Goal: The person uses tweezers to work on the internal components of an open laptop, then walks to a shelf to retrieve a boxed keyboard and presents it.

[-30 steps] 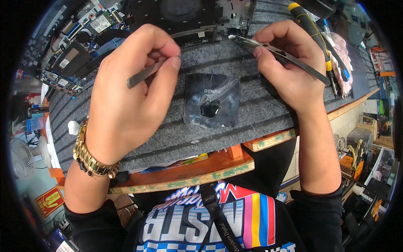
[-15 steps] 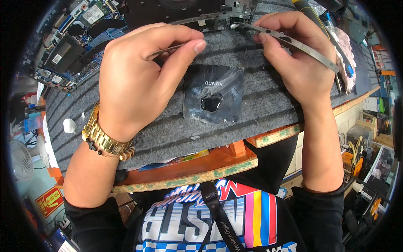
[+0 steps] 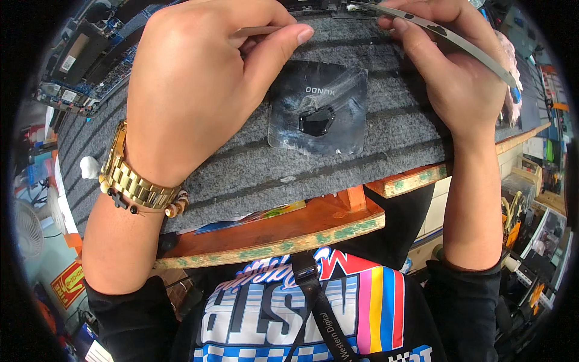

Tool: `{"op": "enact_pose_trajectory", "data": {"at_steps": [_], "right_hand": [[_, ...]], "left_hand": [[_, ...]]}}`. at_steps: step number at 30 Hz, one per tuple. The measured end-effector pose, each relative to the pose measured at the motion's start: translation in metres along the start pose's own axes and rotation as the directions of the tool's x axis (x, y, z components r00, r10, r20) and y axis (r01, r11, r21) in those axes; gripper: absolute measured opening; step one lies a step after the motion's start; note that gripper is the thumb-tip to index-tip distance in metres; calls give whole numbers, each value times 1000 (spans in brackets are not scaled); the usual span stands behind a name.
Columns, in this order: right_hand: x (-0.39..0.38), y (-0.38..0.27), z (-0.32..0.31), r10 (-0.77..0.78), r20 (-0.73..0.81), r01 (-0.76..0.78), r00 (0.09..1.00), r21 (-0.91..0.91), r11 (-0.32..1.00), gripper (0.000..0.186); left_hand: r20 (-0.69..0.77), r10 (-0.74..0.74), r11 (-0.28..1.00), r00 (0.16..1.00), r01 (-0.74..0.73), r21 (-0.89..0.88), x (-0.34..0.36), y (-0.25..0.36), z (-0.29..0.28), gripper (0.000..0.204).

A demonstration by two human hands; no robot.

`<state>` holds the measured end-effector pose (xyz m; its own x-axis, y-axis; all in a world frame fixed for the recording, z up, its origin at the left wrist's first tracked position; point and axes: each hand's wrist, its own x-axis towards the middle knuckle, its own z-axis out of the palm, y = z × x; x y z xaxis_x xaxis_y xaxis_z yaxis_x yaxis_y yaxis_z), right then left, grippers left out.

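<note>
Steel-grey tweezers [image 3: 479, 55] pinched in right hand [image 3: 461, 81], tips pointing inward past thumb. Left hand [image 3: 193, 90] pinches slim metal tool [image 3: 254, 30] between thumb and fingers; tool partly hidden. Dark square sheet [image 3: 348, 123] with glossy black patch [image 3: 318, 122] between hands, on their near side. Circuit board [image 3: 117, 75] beyond left hand's outer side; white tuft [image 3: 89, 168] beside left wrist.

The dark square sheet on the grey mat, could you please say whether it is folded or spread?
Spread: the dark square sheet lies flat on the grey mat, its squarish outline showing and no fold visible.
</note>
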<state>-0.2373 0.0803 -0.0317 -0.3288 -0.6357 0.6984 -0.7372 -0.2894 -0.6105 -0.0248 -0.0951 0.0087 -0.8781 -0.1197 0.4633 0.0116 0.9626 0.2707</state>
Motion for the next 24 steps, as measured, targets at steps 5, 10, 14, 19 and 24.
{"op": "enact_pose_trajectory", "data": {"at_steps": [5,10,14,19,24], "right_hand": [[2,-2,0,28,47,-30,999,42,999,11],[3,-8,-9,105,199,-113,974,27,993,14],[3,-9,-10,77,212,-81,974,9,997,8],[6,-18,-4,155,182,-148,971,-54,988,8],[5,-13,-1,140,141,-135,980,-44,990,9]], "left_hand": [[-40,-3,1000,999,3,-11,0,2,1,11],[-92,51,999,994,-51,-1,-1,-6,4,9],[-115,57,998,992,-59,-22,-2,-8,7,9],[-110,52,998,993,-55,-22,-2,-6,7,9],[-94,26,999,995,-28,-23,-2,-5,5,10]]}}
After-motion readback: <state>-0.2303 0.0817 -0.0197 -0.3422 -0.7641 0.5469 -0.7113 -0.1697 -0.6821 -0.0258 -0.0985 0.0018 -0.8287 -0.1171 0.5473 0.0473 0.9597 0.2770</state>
